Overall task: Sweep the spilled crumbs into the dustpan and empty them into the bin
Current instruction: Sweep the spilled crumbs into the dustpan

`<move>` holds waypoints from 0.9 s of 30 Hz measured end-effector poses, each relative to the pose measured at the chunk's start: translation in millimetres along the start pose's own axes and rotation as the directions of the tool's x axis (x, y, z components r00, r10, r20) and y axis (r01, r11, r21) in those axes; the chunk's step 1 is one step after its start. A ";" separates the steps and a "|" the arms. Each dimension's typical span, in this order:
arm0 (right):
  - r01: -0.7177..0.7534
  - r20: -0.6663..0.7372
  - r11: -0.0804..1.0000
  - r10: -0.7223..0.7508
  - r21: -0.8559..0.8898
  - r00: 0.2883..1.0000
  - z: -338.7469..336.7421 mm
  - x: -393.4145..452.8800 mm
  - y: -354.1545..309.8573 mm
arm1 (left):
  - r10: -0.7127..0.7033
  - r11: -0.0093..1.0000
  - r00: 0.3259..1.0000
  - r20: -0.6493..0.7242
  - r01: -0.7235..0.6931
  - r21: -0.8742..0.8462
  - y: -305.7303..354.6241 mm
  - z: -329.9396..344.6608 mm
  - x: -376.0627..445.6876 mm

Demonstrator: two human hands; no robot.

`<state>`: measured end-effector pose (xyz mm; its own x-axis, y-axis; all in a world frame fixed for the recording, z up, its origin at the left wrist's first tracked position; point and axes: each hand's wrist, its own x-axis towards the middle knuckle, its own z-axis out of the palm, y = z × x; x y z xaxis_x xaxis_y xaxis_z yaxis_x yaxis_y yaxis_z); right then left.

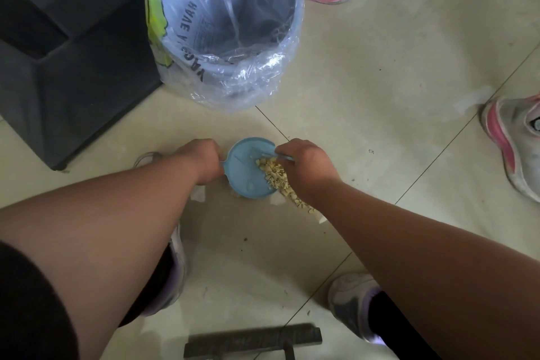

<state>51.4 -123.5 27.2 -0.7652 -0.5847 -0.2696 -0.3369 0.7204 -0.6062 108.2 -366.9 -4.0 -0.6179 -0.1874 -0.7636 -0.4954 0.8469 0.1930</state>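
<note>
Left hand (201,159) curled tight round the handle of the blue dustpan (245,172), which lies on the floor tile near the bin (225,23). Right hand (304,166), fingers bent together, pinches something small and pale blue (a brush, probably; mostly hidden) over the crumbs (277,178). Crumbs: light, loose, apt to scatter. Pan: stiff, light plastic; carry by the handle, level. Bin liner reads "HAVE", the rest creased.
</note>
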 end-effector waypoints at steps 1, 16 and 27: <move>-0.021 -0.026 1.000 0.021 0.002 0.999 -6.9 -1.4 1.8 | 0.002 1.000 1.000 -0.003 -0.002 0.002 0.7 -0.6 0.4; -0.417 -0.168 0.909 0.406 -0.030 0.898 -60.9 -52.5 86.0 | 0.044 0.997 0.999 0.019 -0.046 0.057 23.2 2.4 2.4; -0.239 -0.035 0.969 0.237 -0.059 0.971 -16.4 -36.0 42.9 | 0.040 0.995 0.998 0.041 -0.043 0.085 34.5 7.8 1.9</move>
<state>55.5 -65.4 23.1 -0.8421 -0.3838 -0.3788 -0.1764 0.8598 -0.4792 94.7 -334.1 -3.7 -0.6118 -0.1330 -0.7797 -0.4146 0.8934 0.1729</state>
